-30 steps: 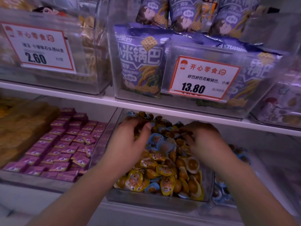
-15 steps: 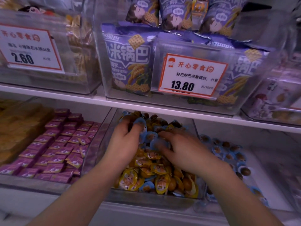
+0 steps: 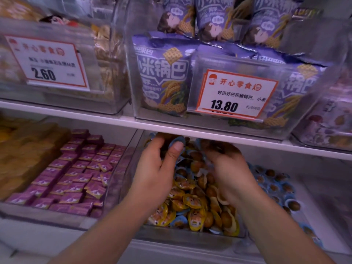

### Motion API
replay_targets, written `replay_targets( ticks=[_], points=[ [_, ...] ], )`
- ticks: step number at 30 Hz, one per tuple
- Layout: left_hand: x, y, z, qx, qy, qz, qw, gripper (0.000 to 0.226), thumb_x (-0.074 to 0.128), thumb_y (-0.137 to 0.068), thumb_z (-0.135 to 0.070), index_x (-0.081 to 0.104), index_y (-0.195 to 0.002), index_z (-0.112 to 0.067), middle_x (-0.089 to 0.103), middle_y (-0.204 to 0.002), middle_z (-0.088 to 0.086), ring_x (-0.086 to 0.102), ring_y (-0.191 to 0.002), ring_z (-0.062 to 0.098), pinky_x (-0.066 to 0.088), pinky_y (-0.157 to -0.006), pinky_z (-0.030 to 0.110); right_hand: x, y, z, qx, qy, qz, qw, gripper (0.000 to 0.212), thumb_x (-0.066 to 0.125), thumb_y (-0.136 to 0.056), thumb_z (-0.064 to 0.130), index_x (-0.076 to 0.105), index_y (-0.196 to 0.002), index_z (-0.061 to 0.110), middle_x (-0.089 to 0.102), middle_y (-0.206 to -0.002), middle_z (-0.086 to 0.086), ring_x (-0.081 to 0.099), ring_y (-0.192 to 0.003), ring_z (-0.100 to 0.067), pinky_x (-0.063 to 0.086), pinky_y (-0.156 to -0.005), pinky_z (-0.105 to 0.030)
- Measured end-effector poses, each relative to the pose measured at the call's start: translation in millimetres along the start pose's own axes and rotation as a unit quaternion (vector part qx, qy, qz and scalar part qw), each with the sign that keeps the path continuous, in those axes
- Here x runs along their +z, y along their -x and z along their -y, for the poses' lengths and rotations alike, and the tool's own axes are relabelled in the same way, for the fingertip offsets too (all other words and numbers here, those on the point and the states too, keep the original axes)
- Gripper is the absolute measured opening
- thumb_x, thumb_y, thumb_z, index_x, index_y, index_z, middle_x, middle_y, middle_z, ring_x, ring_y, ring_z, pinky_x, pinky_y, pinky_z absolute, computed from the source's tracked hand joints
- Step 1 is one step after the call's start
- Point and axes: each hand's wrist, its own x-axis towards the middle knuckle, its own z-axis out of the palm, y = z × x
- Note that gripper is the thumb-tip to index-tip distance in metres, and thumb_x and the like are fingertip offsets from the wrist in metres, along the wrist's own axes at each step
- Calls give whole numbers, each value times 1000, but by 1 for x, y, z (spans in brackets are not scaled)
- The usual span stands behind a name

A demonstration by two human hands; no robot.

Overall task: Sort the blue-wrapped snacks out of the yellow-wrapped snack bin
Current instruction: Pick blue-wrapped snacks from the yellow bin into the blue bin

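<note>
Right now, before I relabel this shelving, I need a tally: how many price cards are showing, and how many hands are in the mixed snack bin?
Price cards: 2, the 2.60 card and the 13.80 card
Hands in the bin: 2, left hand and right hand
Total: 4

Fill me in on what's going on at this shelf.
A person has both bare hands in the clear plastic bin of small yellow-wrapped snacks on the lower shelf. The left hand grips a bunch of blue-wrapped snacks near the back. The right hand digs in the pile, fingers curled. More blue-wrapped ones lie right of the bin.
</note>
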Motion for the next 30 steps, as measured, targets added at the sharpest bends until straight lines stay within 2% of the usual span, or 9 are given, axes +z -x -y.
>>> replay_targets(
  ticks=[4, 7, 11, 14, 18, 21, 23, 26, 30],
  points=[
    [17, 14, -6, 22, -4, -3, 1000, 14, 53, -100, -34, 63, -110, -35, 69, -103, -14, 66, -100, 4, 51, -82, 20, 14, 31, 7, 216, -264, 137, 930, 32, 52, -89, 26, 77, -100, 9, 73, -105, -15, 72, -91, -28, 60, -70, -39],
    [30, 21, -8, 74, -97, 39, 992, 22, 52, -98, -31, 63, -117, -31, 65, -111, -13, 60, -107, 4, 47, -94, 28, 11, 44, 9, 226, -354, 105, 901, 39, 48, -94, 34, 80, -88, 13, 75, -98, -11, 74, -85, -23, 59, -68, -31],
    [49, 32, -16, 119, -212, 122, 962, 41, 40, -99, -34, 57, -134, -19, 55, -139, -2, 45, -133, 17, 25, -116, 54, -7, 48, 18, 210, -362, 5, 908, 37, 49, -98, 27, 68, -116, 1, 72, -110, -19, 72, -96, -27, 59, -81, -32],
    [59, 41, -24, 149, -189, 192, 951, 55, 38, -99, -39, 38, -150, -18, 32, -159, -4, 21, -149, 13, 19, -121, 44, -28, 51, 19, 171, -314, -60, 932, 31, 56, -97, 20, 66, -117, -1, 73, -107, -21, 72, -98, -30, 58, -87, -40],
    [65, 48, -26, 165, -142, 241, 946, 65, 40, -100, -45, 18, -157, -22, 15, -163, -15, 12, -151, 7, 12, -120, 22, -65, 49, 15, 137, -263, -83, 951, 15, 59, -96, 15, 64, -92, 1, 68, -68, -12, 62, -46, -16, 46, -38, -23],
    [63, 42, -17, 103, -141, 202, 964, 54, 40, -100, -47, 33, -151, -31, 30, -156, -20, 25, -144, -2, 23, -116, 19, -104, 31, 8, 116, -246, -144, 952, 12, 56, -96, 9, 59, -85, 4, 59, -64, -12, 52, -42, -13, 37, -33, -21],
    [60, 35, -6, 77, -191, 190, 960, 42, 43, -97, -44, 51, -137, -34, 44, -144, -21, 37, -137, -1, 31, -111, 24, -130, 17, -1, 121, -201, -194, 953, 4, 57, -95, 4, 60, -95, 2, 64, -66, -11, 62, -52, -16, 50, -42, -26],
    [52, 28, 12, 72, -267, 232, 932, 30, 49, -96, -38, 64, -122, -36, 54, -133, -20, 44, -133, 5, 36, -110, 34, -155, -7, -21, 143, -41, -180, 972, 17, 63, -92, 7, 62, -106, -2, 68, -89, -14, 68, -83, -26, 59, -81, -50],
    [41, 26, 22, 75, -314, 297, 899, 40, 41, -94, -57, 53, -131, -47, 42, -143, -27, 38, -134, -1, 33, -112, 35, -163, -34, -24, 96, 304, -85, 944, 50, 66, -88, 22, 55, -136, 15, 60, -124, 3, 59, -119, -21, 49, -98, -32]
  ],
)
